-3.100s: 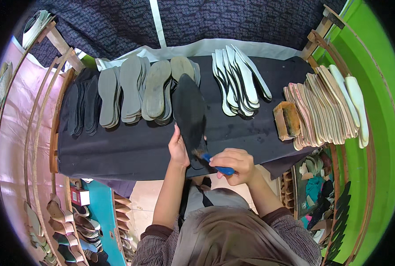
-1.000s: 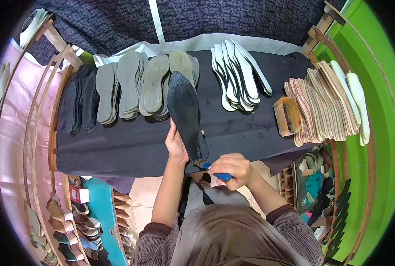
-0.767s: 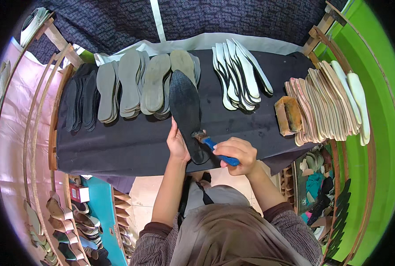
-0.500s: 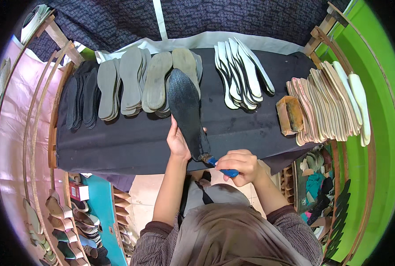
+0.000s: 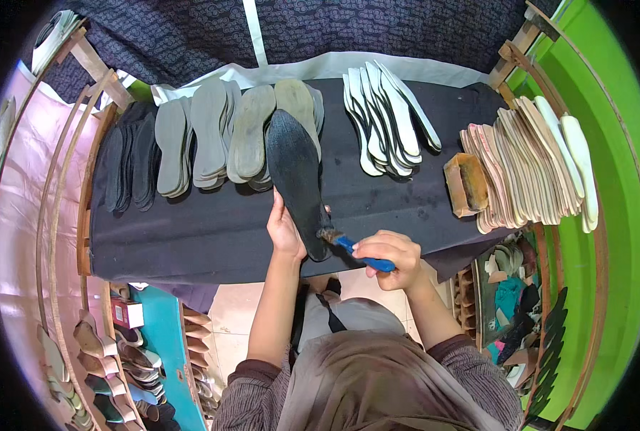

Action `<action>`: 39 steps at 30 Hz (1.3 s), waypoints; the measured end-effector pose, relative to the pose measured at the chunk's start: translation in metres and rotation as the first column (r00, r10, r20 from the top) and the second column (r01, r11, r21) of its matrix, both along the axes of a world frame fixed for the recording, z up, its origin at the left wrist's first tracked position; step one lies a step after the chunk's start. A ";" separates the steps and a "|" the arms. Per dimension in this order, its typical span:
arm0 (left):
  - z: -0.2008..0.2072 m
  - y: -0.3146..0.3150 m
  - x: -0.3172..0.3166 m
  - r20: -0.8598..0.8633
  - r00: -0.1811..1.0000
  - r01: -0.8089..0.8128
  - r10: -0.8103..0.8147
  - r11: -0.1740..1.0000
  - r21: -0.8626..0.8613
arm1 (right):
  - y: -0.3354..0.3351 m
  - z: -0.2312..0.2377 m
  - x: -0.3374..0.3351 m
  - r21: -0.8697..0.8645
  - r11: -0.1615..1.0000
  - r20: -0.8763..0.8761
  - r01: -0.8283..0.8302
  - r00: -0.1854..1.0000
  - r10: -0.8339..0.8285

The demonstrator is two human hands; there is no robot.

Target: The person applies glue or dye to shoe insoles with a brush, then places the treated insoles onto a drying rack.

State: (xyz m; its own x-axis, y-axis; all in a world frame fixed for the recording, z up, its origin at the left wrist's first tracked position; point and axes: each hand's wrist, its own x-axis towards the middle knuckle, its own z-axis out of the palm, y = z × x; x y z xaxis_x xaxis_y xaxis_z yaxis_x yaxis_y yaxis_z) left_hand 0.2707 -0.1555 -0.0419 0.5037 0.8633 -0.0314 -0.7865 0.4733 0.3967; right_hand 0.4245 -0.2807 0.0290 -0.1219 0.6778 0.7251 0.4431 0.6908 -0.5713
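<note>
A black shoe sole (image 5: pixel 295 176), its wide end pointing away from me, is gripped from beneath by my left hand (image 5: pixel 285 233), thumb along its left edge. Fingertips show at the sole's right edge. In my right hand (image 5: pixel 393 257) is a paintbrush (image 5: pixel 348 246) with a blue handle, the fingers wrapped round it. The dark bristles touch the right edge of the sole near its narrow end. Beyond the sole lie stacks of grey soles (image 5: pixel 211 133), partly hidden behind it.
Black soles (image 5: pixel 132 161) lie at the table's left. White-topped soles (image 5: pixel 388 122) fan out at the back. A small open box (image 5: pixel 466 185) stands beside a long row of beige soles (image 5: pixel 524 169) on the right. Wooden racks (image 5: pixel 83 237) flank the dark-covered table (image 5: pixel 190 241).
The brush has moved slightly up along the sole's right edge, away from the tip of the narrow end. My left hand still holds the sole, with a slight shift left.
</note>
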 end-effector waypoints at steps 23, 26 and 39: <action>0.011 -0.004 0.005 -0.137 0.987 -0.071 0.090 0.988 0.134 | 0.002 0.000 0.006 -0.051 0.998 -0.015 0.030 0.999 -0.031; 0.009 -0.002 0.006 -0.155 0.981 -0.102 0.118 0.989 0.108 | 0.007 0.001 0.008 -0.059 0.992 -0.017 0.113 0.993 -0.114; 0.013 -0.003 0.006 -0.181 0.978 -0.088 0.101 0.993 0.077 | -0.001 0.003 0.012 -0.088 0.992 -0.063 0.086 0.994 -0.092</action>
State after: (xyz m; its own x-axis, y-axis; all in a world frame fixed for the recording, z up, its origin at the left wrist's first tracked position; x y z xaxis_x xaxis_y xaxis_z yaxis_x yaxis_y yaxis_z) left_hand 0.2768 -0.1585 -0.0289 0.4111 0.9099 -0.0551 -0.7368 0.3673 0.5676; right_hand 0.4361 -0.2817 0.0315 -0.0115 0.7433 0.6688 0.4592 0.5981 -0.6568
